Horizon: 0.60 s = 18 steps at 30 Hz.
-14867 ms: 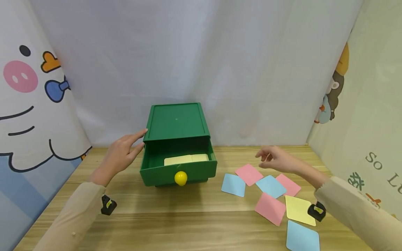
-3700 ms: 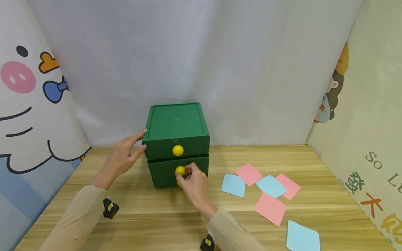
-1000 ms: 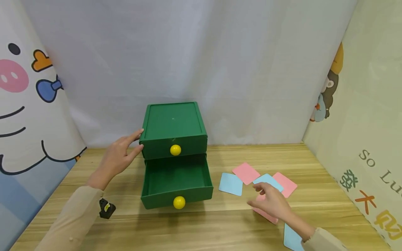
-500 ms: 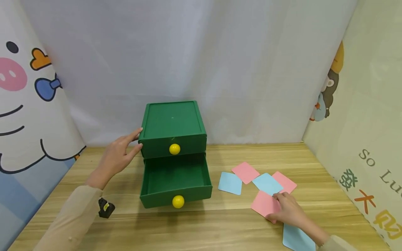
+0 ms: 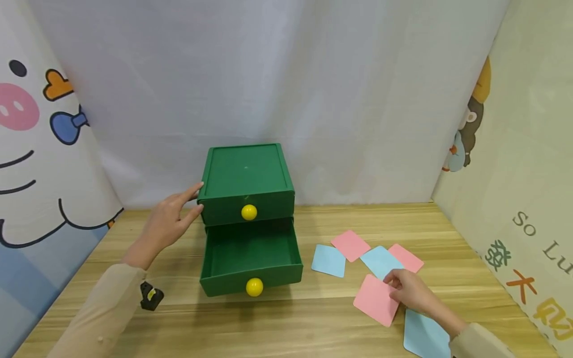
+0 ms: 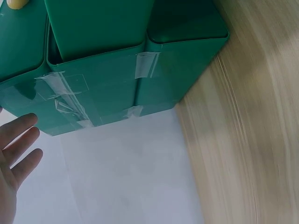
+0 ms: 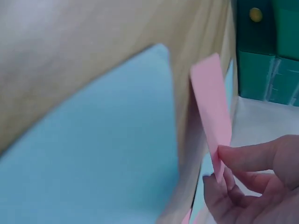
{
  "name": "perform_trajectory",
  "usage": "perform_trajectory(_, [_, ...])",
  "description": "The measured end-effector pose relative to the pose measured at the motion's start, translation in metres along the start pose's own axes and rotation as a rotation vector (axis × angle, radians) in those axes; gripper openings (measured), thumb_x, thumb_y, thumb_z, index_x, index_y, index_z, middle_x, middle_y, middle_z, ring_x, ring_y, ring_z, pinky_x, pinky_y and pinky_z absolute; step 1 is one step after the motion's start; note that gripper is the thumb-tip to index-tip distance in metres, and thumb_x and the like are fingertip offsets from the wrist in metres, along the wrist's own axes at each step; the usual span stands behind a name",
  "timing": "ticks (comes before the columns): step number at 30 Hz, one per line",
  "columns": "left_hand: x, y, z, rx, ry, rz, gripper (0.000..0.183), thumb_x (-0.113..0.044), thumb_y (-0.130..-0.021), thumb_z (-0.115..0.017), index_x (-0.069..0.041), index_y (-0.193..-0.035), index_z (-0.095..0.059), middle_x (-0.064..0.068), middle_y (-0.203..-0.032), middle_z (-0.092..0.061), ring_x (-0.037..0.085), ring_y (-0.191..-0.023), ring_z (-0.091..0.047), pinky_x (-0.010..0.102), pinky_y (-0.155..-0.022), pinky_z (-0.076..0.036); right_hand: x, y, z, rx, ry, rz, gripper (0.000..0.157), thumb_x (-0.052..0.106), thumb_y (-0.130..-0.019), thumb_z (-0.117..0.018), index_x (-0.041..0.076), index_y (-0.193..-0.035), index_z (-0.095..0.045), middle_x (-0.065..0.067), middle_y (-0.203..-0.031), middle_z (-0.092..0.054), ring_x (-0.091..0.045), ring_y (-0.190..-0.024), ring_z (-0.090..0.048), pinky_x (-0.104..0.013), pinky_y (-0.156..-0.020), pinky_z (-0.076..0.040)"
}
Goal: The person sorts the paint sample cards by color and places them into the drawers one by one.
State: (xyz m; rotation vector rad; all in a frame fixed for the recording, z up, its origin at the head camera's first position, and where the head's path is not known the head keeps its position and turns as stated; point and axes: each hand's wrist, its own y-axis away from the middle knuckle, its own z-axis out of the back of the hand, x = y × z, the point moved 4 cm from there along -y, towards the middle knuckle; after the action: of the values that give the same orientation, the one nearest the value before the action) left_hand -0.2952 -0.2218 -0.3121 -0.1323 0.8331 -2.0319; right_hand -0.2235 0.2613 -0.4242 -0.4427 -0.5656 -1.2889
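Observation:
My right hand (image 5: 409, 293) pinches a pink square card (image 5: 376, 301) by its right edge; in the right wrist view the card (image 7: 212, 102) stands tilted up off the table between thumb and fingers. To the left is a green drawer cabinet (image 5: 246, 171) with yellow knobs. Its top drawer (image 5: 224, 211) is closed. Below it, a drawer (image 5: 250, 253) is pulled out with nothing inside. My left hand (image 5: 165, 226) rests its fingertips and thumb against the cabinet's left side. In the left wrist view, clear tape (image 6: 70, 102) joins the cabinet's stacked units.
Around my right hand lie two more pink cards (image 5: 350, 245) and three blue cards, one blue card (image 5: 329, 260) nearest the cabinet, another blue card (image 5: 425, 334) near the front. A white curtain (image 5: 358, 99) hangs behind the wooden table (image 5: 313, 328); printed cloths flank both sides.
The top drawer, earlier open with pale yellow cards inside, is closed; the drawer below is pulled out. The table's yellow card is gone. My right hand went from knob to pink card, now lifted.

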Motion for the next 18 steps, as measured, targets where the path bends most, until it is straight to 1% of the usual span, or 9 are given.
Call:
perform_trajectory(3, [0.000,0.000,0.000,0.004,-0.004,0.002,0.051,-0.023,-0.093,-0.054,-0.011,-0.140,-0.038,0.022,-0.112,-0.059,0.038,-0.093,-0.057,0.053,-0.074,-0.045,0.004,-0.003,0.004,0.075,-0.106,0.053,0.019,-0.017,-0.069,-0.053,-0.008,-0.085,-0.060,-0.004,-0.069,-0.046,-0.010,-0.059,-0.041,-0.019,-0.050,-0.038])
perform_trajectory(6, [0.000,0.001,0.000,0.005,-0.006,0.004,0.051,-0.023,-0.093,-0.053,-0.011,-0.140,-0.038,0.022,-0.112,-0.059,0.037,-0.089,-0.058,0.053,-0.071,-0.046,0.010,-0.007,0.008,0.148,-0.181,0.091,0.023,-0.019,-0.070,-0.047,-0.010,-0.087,-0.059,-0.003,-0.070,-0.044,-0.006,-0.055,-0.038,-0.017,-0.047,-0.037])
perform_trajectory(8, [0.000,0.001,0.000,0.002,-0.008,0.004,0.051,-0.023,-0.093,-0.053,-0.011,-0.140,-0.038,0.022,-0.112,-0.059,0.036,-0.086,-0.058,0.052,-0.069,-0.046,0.015,-0.009,0.011,0.183,-0.221,0.101,0.024,-0.019,-0.071,-0.045,-0.012,-0.089,-0.059,-0.003,-0.070,-0.043,-0.005,-0.053,-0.038,-0.018,-0.046,-0.038])
perform_trajectory(10, [0.000,0.001,0.001,0.000,-0.010,0.003,0.051,-0.023,-0.092,-0.054,-0.010,-0.140,-0.038,0.022,-0.112,-0.059,0.035,-0.082,-0.058,0.050,-0.067,-0.047,0.021,-0.012,0.016,0.199,-0.227,0.106,0.025,-0.018,-0.073,-0.044,-0.011,-0.091,-0.059,-0.003,-0.071,-0.043,-0.005,-0.053,-0.038,-0.018,-0.047,-0.039])
perform_trajectory(16, [-0.001,0.000,0.001,-0.003,-0.006,0.003,0.051,-0.022,-0.092,-0.054,-0.010,-0.139,-0.039,0.022,-0.113,-0.059,0.033,-0.072,-0.058,0.048,-0.064,-0.047,0.047,-0.024,0.028,0.203,-0.220,0.127,0.027,-0.017,-0.074,-0.044,-0.010,-0.094,-0.060,-0.004,-0.073,-0.045,-0.008,-0.058,-0.040,-0.022,-0.051,-0.045])
perform_trajectory(18, [-0.001,0.000,0.000,0.001,-0.007,0.005,0.051,-0.023,-0.093,-0.054,-0.011,-0.140,-0.038,0.022,-0.113,-0.059,0.033,-0.075,-0.059,0.049,-0.066,-0.047,0.056,-0.028,0.033,0.203,-0.224,0.133,0.027,-0.017,-0.075,-0.043,-0.010,-0.095,-0.060,-0.005,-0.074,-0.045,-0.010,-0.061,-0.042,-0.023,-0.053,-0.047])
